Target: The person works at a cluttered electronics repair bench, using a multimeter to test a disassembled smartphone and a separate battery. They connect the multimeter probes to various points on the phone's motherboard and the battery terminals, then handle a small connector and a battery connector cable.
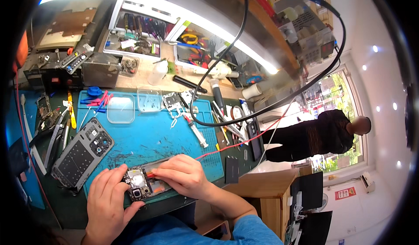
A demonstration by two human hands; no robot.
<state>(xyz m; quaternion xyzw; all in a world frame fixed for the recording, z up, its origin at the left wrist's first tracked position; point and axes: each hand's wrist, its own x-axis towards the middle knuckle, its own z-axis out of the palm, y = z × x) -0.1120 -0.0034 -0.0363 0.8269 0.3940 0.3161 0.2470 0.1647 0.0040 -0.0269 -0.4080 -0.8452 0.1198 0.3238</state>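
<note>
My left hand [109, 197] grips the left end of an opened phone [136, 188], with its circuit board and camera modules exposed, at the front edge of the blue mat [161, 138]. My right hand [183, 175] pinches a slim red tool [151, 175] against the phone's middle; its tip is hard to make out. A red wire [231, 144] runs toward that hand. To the left lies a detached grey phone back [83, 153] with camera openings. Behind are a syringe [196, 131] and a clear plastic box [121, 110].
Tweezers [54, 136] and tools lie left. Small parts [172, 101], another box [149, 100] and tools line the back, below drawers of pliers [190, 40]. A black cable [262, 110] loops overhead. A person in dark clothes [323, 134] stands at the right, beyond a wooden cabinet [266, 188].
</note>
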